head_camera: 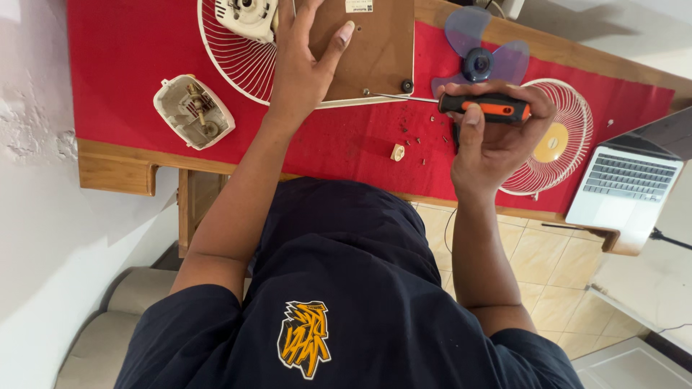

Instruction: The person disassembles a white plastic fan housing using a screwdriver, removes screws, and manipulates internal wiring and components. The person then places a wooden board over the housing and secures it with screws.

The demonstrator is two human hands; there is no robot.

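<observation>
My right hand [497,140] grips a screwdriver [484,106] with a black and orange handle. Its thin metal shaft points left, and the tip rests at a screw on the lower edge of a brown fan base panel [375,54]. My left hand [303,61] lies flat on that panel with fingers spread, holding it down. Behind the panel lies a white wire fan guard [234,65] with the white motor housing [249,16] on top.
A red cloth [130,43] covers the wooden table. On it lie a white motor cover [193,112], a blue fan blade [481,54], a second white guard [569,137], small screws and a white clip [397,152]. A laptop [627,184] sits at the right.
</observation>
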